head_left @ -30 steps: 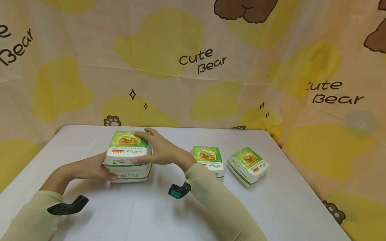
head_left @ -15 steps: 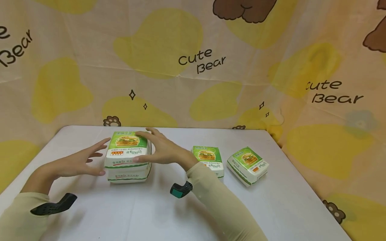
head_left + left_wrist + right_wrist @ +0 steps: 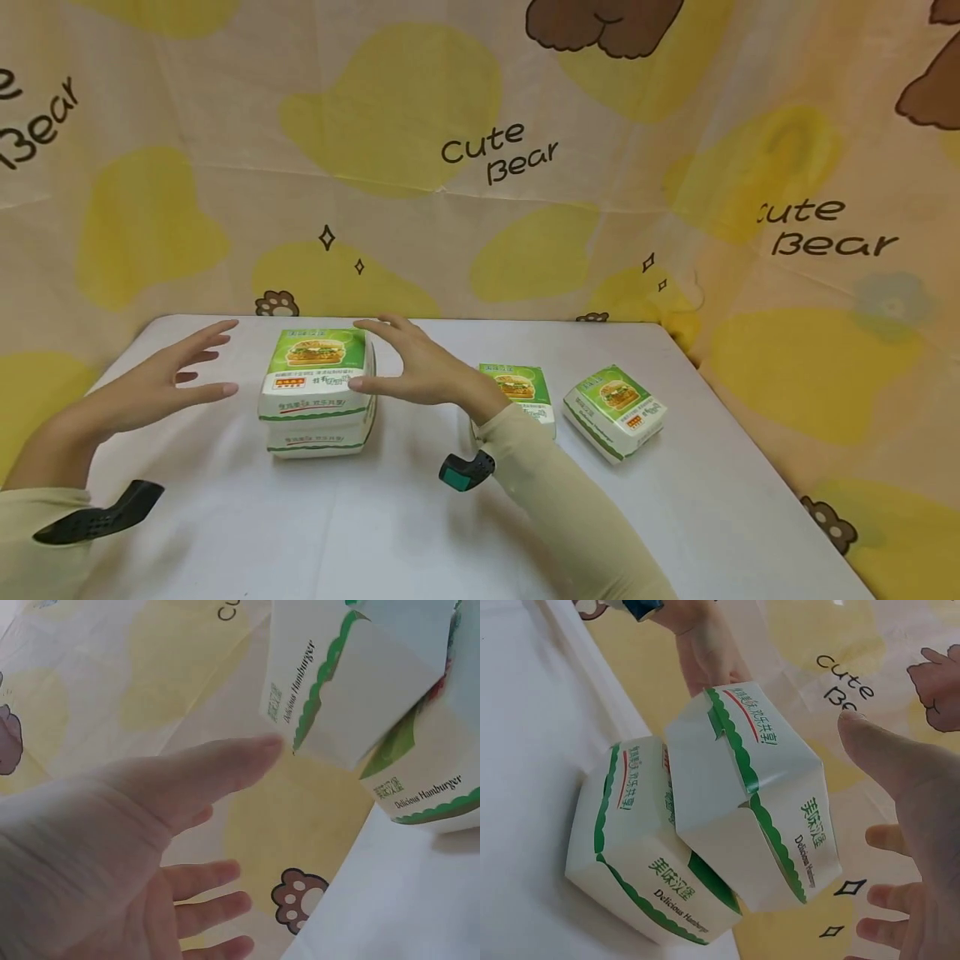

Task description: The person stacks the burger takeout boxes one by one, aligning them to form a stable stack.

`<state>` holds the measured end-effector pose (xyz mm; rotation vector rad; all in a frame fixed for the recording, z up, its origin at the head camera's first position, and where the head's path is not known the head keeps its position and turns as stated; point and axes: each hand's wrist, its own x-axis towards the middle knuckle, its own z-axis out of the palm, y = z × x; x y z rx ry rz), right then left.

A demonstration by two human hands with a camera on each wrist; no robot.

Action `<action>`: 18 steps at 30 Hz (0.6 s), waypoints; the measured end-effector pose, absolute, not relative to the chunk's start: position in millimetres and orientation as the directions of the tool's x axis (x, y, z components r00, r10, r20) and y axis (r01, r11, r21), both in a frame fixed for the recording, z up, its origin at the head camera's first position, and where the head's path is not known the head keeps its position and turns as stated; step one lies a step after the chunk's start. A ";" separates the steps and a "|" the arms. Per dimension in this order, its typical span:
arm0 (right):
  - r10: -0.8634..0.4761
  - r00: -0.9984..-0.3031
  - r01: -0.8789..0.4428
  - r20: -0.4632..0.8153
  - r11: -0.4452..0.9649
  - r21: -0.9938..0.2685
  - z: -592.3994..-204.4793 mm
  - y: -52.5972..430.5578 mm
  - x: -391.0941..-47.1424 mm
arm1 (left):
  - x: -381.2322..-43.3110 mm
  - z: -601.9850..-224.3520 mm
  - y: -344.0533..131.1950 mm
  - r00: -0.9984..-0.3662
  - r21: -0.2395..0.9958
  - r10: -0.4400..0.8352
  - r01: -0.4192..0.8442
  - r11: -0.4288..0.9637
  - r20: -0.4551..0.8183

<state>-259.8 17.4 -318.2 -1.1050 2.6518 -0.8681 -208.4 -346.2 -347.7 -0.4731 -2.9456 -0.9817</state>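
Hanging backdrop: beige fabric, yellow blotches, reading "Cute Bear".
White, flat surface: carries four square green-and-white cardboard burger boxes.
Stack: upper box on lower box, whose flat lid probably gives a steady seat.
Left hand: grip wide, holding nothing, beside the stack.
Right hand: grip also wide, at the stack's other side (no contact shows in the right wrist view).
Loose pair: half-hidden box and angled box, spacing likely leaving finger room.
Printing: "Delicious Hamburger" and 美味汉堡 on stacked sides.
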 end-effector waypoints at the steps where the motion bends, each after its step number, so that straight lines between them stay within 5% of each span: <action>1: -0.687 -0.720 -0.611 0.097 0.561 -0.559 -318.6 19.9 -260.2 | -208.5 -346.3 -345.7 -0.956 0.590 0.271 0.281 0.757 0.109; 7: -0.666 -0.736 -0.609 0.126 0.569 -0.552 -323.1 39.3 -261.6 | -207.0 -339.2 -338.9 -0.962 0.619 0.201 0.274 0.736 0.187; 18: -0.615 -0.776 -0.571 0.139 0.592 -0.569 -329.8 88.0 -258.8 | -206.2 -334.9 -320.6 -0.907 0.610 0.258 0.415 0.675 0.332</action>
